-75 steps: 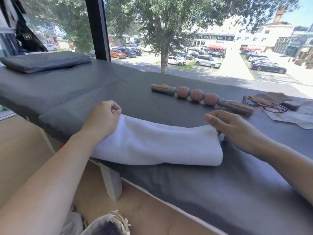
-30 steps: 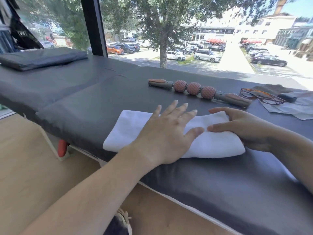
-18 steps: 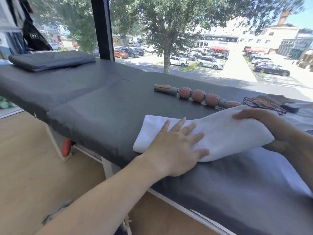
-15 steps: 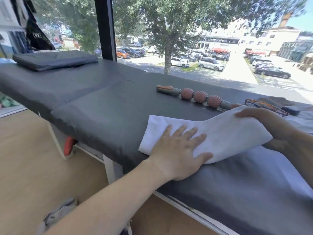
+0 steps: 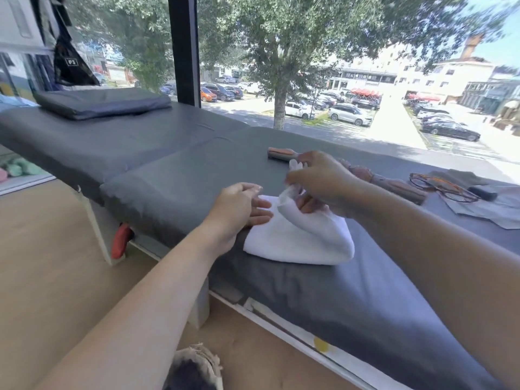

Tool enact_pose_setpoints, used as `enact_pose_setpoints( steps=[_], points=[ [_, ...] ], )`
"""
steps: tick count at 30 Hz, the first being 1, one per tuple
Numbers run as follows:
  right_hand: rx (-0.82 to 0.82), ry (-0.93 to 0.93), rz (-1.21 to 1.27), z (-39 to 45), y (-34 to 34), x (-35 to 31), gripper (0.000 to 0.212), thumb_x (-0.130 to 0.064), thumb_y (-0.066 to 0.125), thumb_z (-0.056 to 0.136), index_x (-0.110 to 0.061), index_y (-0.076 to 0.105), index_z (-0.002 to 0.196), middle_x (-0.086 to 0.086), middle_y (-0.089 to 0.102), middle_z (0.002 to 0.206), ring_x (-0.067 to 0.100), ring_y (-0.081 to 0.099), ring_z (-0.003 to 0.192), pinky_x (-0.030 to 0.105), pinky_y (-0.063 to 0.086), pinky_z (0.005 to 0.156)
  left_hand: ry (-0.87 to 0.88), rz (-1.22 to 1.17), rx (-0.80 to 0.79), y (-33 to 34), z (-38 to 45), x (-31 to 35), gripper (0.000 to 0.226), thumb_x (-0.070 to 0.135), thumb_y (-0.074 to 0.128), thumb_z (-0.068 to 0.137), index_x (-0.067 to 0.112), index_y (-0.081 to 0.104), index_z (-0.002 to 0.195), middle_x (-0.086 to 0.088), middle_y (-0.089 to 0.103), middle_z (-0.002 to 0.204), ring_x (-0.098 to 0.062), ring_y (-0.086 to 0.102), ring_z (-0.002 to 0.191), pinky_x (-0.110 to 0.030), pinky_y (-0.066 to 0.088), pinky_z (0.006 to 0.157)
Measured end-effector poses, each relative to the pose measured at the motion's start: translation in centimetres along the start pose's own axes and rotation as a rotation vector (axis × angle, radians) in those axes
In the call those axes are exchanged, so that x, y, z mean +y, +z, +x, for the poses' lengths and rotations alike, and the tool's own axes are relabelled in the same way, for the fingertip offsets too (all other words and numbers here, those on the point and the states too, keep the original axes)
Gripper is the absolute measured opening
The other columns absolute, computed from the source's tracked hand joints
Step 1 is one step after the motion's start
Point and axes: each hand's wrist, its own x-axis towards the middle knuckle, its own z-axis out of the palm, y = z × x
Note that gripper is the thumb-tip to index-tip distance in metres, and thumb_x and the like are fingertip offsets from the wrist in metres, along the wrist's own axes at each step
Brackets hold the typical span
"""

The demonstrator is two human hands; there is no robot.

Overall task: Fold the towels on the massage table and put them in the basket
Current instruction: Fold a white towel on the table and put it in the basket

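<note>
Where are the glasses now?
The glasses lie on the table at the far right, beside the roller's right end.

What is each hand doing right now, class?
Left hand: open, fingers resting on the towel.
Right hand: closed, pinching the towel's folded end.

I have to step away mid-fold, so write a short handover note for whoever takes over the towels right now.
Right hand: grip shut on an end of the white terry towel, lifted for the fold.
Left hand: open, fingers on the towel's left edge.
Towel: partly folded, near the front edge of the grey padded massage table.
Pale woven basket: on the floor below.
Left: finish the fold, place it in the basket.
</note>
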Motion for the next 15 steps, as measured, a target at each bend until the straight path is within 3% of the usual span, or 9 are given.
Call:
enact_pose_setpoints(
  steps=[3, 5, 8, 10, 12, 15],
  points=[
    [-0.066, 0.028, -0.064, 0.4, 2.7, 0.4, 0.069, -0.013, 0.058, 0.090, -0.020, 0.030, 0.152, 0.017, 0.072, 0.081, 0.021, 0.065, 0.042, 0.029, 0.055, 0.046, -0.028, -0.080, -0.026, -0.5, -0.2, 0.1, 0.023, 0.020, 0.044, 0.106, 0.003, 0.058, 0.114, -0.011, 0.067, 0.077, -0.017, 0.066, 0.057, -0.023, 0.056, 0.053],
    [-0.060, 0.001, -0.079, 0.4, 3.7, 0.7, 0.072, -0.012, 0.055, 0.090, -0.025, 0.025, 0.154, 0.012, 0.072, 0.085, 0.023, 0.068, 0.047, 0.030, 0.056, 0.047, -0.020, -0.059, -0.055, -0.8, -0.3, 0.1, 0.024, 0.023, 0.048, 0.105, 0.004, 0.060, 0.111, -0.009, 0.072, 0.076, -0.017, 0.069, 0.061, -0.023, 0.057, 0.057],
    [-0.086, -0.019, -0.071, 0.3, 3.5, 0.7, 0.073, -0.002, 0.057, 0.088, -0.027, 0.030, 0.151, 0.013, 0.072, 0.092, 0.029, 0.071, 0.053, 0.030, 0.054, 0.047, -0.008, 0.014, -0.049, -0.9, -0.1, -0.3, 0.025, 0.025, 0.060, 0.100, 0.004, 0.061, 0.114, -0.012, 0.073, 0.092, -0.021, 0.070, 0.073, -0.029, 0.057, 0.068],
    [-0.094, -0.062, 0.014, -0.1, 2.6, 0.8, 0.068, 0.001, 0.062, 0.088, -0.027, 0.038, 0.146, 0.014, 0.071, 0.102, 0.032, 0.073, 0.059, 0.032, 0.055, 0.048, 0.012, 0.084, -0.028, -0.8, 0.0, -0.5, 0.032, 0.031, 0.070, 0.094, 0.008, 0.061, 0.114, -0.013, 0.073, 0.100, -0.022, 0.069, 0.077, -0.033, 0.058, 0.074],
    [-0.010, -0.184, 0.028, -0.3, 1.4, 1.2, 0.050, -0.002, 0.059, 0.093, -0.024, 0.050, 0.137, 0.006, 0.074, 0.099, 0.028, 0.075, 0.063, 0.034, 0.058, 0.051, 0.037, 0.172, 0.007, -0.6, 0.2, -0.7, 0.043, 0.036, 0.079, 0.084, 0.015, 0.061, 0.117, -0.011, 0.073, 0.104, -0.023, 0.071, 0.083, -0.038, 0.058, 0.080],
    [0.156, -0.341, -0.184, -0.1, -0.2, 2.6, 0.032, -0.012, 0.058, 0.095, -0.027, 0.063, 0.123, -0.007, 0.075, 0.087, 0.013, 0.073, 0.080, 0.033, 0.060, 0.072, 0.057, 0.268, 0.030, -0.6, 0.3, -0.8, 0.045, 0.018, 0.079, 0.084, 0.019, 0.057, 0.124, -0.008, 0.071, 0.105, -0.023, 0.071, 0.089, -0.032, 0.056, 0.073]
  ],
)
